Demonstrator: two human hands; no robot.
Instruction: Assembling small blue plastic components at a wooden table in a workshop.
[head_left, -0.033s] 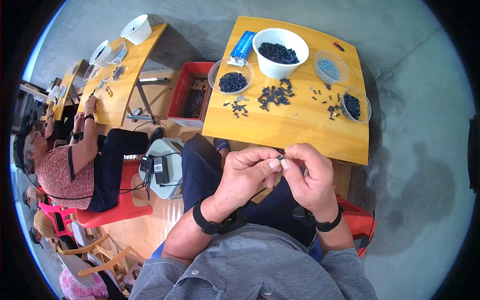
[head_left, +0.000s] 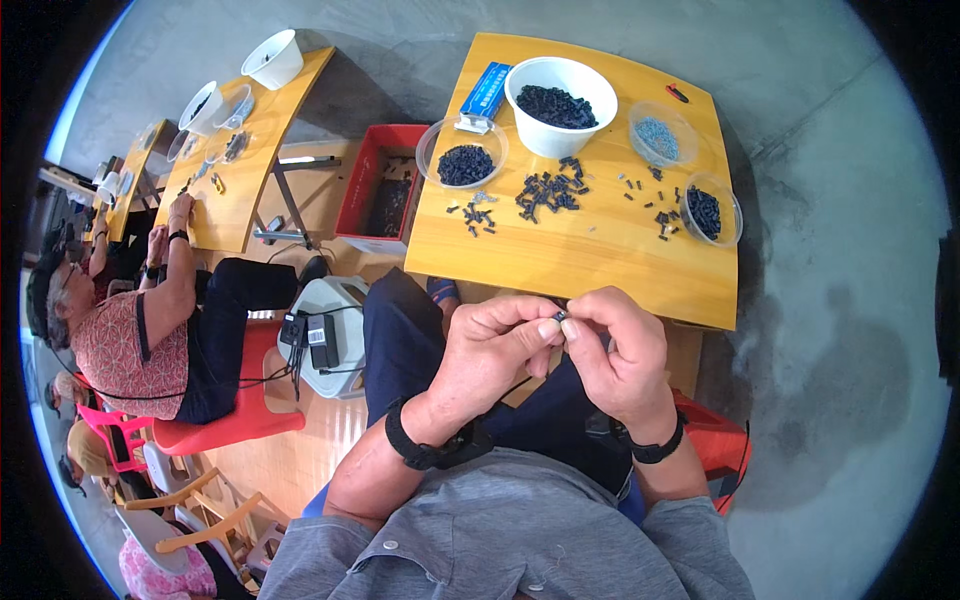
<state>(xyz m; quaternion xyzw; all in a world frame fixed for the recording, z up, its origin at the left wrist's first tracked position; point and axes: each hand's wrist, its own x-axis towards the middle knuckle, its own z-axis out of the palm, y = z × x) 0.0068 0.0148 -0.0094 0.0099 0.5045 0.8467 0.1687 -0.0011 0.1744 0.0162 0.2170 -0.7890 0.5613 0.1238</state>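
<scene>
My left hand (head_left: 500, 345) and my right hand (head_left: 625, 350) meet over my lap, just off the near edge of the wooden table (head_left: 560, 260). Thumbs and forefingers of both are pinched together on a small black part (head_left: 560, 315), mostly covered by the fingertips. On the table lies a loose heap of short black pieces (head_left: 552, 190), flanked by smaller scatters of black pieces at left (head_left: 474, 215) and right (head_left: 663, 215). Clear round tubs hold dark pieces (head_left: 466, 164), small light-blue pieces (head_left: 656, 138) and black tubular pieces (head_left: 705, 212).
A white bucket (head_left: 535, 138) of black pieces stands at the back beside a blue box (head_left: 486, 90). A red-handled tool (head_left: 677, 92) lies far right. Left of the table are a red crate (head_left: 350, 205), a grey stool (head_left: 345, 290) with cables, and a seated person (head_left: 130, 350) at another table.
</scene>
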